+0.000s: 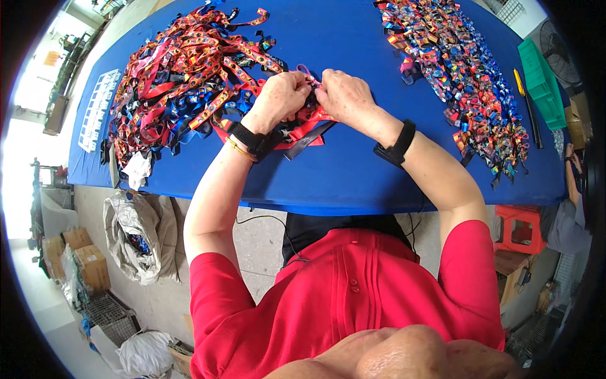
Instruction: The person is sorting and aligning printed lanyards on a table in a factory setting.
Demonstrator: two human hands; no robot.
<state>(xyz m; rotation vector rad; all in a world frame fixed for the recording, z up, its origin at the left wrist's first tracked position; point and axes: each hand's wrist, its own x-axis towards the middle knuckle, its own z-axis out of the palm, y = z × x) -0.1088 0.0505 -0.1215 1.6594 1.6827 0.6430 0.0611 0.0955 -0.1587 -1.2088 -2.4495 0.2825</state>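
Pinching pink strap [308, 72] between narrowed fingers of left hand [281, 95] and right hand [346, 95] beside tangled heap [183, 69]; could snag on loose ends [309, 139] or slip from slackened pinch.

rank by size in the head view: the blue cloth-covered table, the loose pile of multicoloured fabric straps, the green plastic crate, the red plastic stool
1. Blue cloth-covered table
2. Loose pile of multicoloured fabric straps
3. Green plastic crate and red plastic stool: these look too alike in size to rank
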